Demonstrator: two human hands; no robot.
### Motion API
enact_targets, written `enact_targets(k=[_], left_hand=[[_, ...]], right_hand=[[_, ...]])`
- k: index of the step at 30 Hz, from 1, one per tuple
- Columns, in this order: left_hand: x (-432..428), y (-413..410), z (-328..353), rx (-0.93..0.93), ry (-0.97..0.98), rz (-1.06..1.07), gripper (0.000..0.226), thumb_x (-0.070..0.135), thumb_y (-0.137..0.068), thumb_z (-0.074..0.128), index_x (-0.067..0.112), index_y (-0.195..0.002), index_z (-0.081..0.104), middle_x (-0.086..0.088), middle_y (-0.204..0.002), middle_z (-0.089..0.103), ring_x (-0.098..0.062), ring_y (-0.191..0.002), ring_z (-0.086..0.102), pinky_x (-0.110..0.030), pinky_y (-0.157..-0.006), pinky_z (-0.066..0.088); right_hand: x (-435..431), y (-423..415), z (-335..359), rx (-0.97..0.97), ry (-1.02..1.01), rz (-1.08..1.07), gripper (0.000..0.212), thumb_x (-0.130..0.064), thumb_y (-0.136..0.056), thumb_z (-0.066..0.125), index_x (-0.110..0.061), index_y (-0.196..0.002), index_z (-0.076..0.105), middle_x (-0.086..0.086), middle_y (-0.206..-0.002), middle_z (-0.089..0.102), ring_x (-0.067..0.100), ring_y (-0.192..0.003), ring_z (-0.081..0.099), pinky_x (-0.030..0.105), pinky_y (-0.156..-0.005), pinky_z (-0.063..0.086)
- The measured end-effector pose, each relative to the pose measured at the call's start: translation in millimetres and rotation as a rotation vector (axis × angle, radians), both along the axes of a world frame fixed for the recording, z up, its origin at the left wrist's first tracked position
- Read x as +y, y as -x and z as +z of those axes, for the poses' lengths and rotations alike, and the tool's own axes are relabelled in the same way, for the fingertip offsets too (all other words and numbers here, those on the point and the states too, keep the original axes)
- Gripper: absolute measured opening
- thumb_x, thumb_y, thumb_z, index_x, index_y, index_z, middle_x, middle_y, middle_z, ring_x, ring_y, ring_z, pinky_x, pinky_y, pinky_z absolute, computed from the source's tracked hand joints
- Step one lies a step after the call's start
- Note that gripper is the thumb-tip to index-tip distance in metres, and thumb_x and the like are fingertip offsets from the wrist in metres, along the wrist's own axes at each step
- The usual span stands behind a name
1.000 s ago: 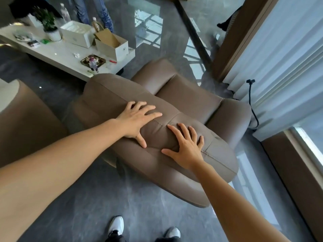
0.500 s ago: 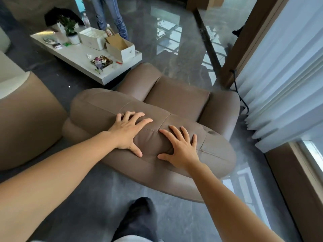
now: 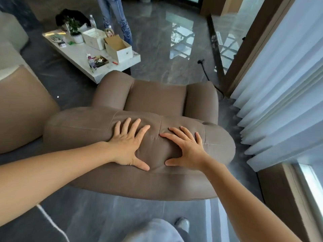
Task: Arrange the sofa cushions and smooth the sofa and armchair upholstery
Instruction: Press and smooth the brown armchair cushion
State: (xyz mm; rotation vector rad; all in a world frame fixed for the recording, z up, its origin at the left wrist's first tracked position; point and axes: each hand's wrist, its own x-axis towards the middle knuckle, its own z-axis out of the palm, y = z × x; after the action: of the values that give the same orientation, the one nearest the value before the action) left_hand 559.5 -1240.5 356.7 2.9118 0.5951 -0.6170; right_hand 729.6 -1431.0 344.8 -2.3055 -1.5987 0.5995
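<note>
A brown upholstered armchair [image 3: 155,100] stands below me, seen from behind its padded backrest [image 3: 78,126]. My left hand [image 3: 129,144] lies flat on the top of the backrest with fingers spread. My right hand [image 3: 185,147] presses flat just to its right, fingers apart, thumbs of both hands pointing toward each other. The fabric between the two hands is dented and creased. Neither hand holds anything. Part of a brown sofa [image 3: 21,105] shows at the left edge.
A white low table [image 3: 83,55] with boxes, a potted plant and bottles stands beyond the armchair. A person in jeans [image 3: 115,16] stands behind it. White curtains [image 3: 283,88] hang at the right. A black cable [image 3: 206,72] runs on the glossy grey floor.
The view has swung so the armchair now faces straight away from me. Both hands stay flat on the backrest top, now closer together with thumbs nearly meeting.
</note>
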Motion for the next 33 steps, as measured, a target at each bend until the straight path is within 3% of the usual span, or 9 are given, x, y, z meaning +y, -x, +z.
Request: enact_targets(k=[3,7,13,17,20,23,27,33], left_hand=[[-46.8,-39.4,-1.2,0.01,0.025,0.089,0.147,0.102,-0.038,0.04,0.03,-0.146,-0.029,-0.012,-0.158,-0.031,-0.041,-0.141,-0.031,-0.062,-0.111,-0.017],[-104.3,-90.4,2.4,-0.008,0.084,0.157,0.15,0.099,-0.04,0.047,0.025,-0.148,-0.026,-0.013,-0.157,-0.032,-0.039,-0.14,-0.034,-0.062,-0.112,-0.018],[-176.7,-165.9,-4.5,-0.071,0.129,0.275,0.146,0.093,-0.047,0.053,0.023,-0.149,-0.025,-0.014,-0.156,-0.035,-0.037,-0.138,-0.039,-0.061,-0.112,-0.019],[-222.7,-228.2,-7.0,-0.125,0.131,0.352,0.137,0.09,-0.052,0.051,0.027,-0.149,-0.023,-0.011,-0.159,-0.029,-0.037,-0.141,-0.034,-0.059,-0.114,-0.017],[-245.3,-253.8,-9.8,-0.217,0.064,0.386,0.121,0.091,-0.06,0.043,0.037,-0.149,-0.017,0.001,-0.163,-0.018,-0.032,-0.146,-0.023,-0.053,-0.118,-0.011],[-264.9,-262.6,-14.4,-0.235,-0.024,0.516,0.112,0.096,-0.06,0.031,0.044,-0.146,-0.019,0.008,-0.163,-0.013,-0.029,-0.148,-0.016,-0.055,-0.118,-0.007],[-292.3,-255.2,-20.5,-0.227,-0.015,0.787,0.111,0.097,-0.058,0.03,0.049,-0.145,-0.019,0.011,-0.163,-0.013,-0.028,-0.148,-0.011,-0.058,-0.117,-0.002],[-328.5,-242.0,-18.7,-0.245,0.024,1.013,0.088,0.076,-0.081,0.042,0.05,-0.148,-0.008,0.015,-0.162,-0.012,-0.028,-0.148,-0.007,-0.065,-0.114,0.008]], right_hand=[[-28.1,-52.1,9.1,0.04,0.055,0.043,0.09,-0.061,-0.066,0.072,-0.066,-0.138,0.017,-0.02,-0.162,0.012,0.016,-0.151,-0.006,0.065,-0.116,-0.009],[-50.6,-115.0,16.6,0.118,0.094,0.046,0.083,-0.076,-0.059,0.07,-0.063,-0.13,0.029,-0.023,-0.157,0.017,0.015,-0.15,-0.004,0.061,-0.116,-0.011],[-83.5,-206.5,2.7,-0.06,0.169,0.18,0.11,-0.092,-0.048,0.058,-0.063,-0.139,0.004,-0.022,-0.162,0.0,0.016,-0.149,-0.009,0.064,-0.116,-0.009],[-105.7,-284.8,5.8,-0.065,0.187,0.287,0.108,-0.099,-0.047,0.049,-0.063,-0.14,0.005,-0.023,-0.162,0.001,0.015,-0.15,-0.009,0.063,-0.116,-0.008],[-113.4,-326.2,7.2,-0.082,0.205,0.343,0.109,-0.103,-0.047,0.039,-0.06,-0.141,0.009,-0.022,-0.162,0.001,0.017,-0.15,-0.01,0.066,-0.115,-0.007],[-121.0,-356.6,6.3,-0.099,0.239,0.32,0.121,-0.105,-0.04,0.038,-0.054,-0.145,0.006,-0.021,-0.163,-0.004,0.021,-0.15,-0.015,0.069,-0.114,-0.008],[-135.6,-371.6,6.6,-0.2,0.32,0.302,0.138,-0.106,-0.037,0.034,-0.044,-0.15,-0.013,-0.008,-0.165,-0.016,0.034,-0.149,-0.02,0.072,-0.111,-0.006],[-149.9,-363.5,10.4,-0.236,0.217,0.366,0.113,-0.099,-0.058,0.033,-0.049,-0.15,-0.008,-0.006,-0.166,-0.009,0.042,-0.148,-0.014,0.074,-0.111,-0.001]])
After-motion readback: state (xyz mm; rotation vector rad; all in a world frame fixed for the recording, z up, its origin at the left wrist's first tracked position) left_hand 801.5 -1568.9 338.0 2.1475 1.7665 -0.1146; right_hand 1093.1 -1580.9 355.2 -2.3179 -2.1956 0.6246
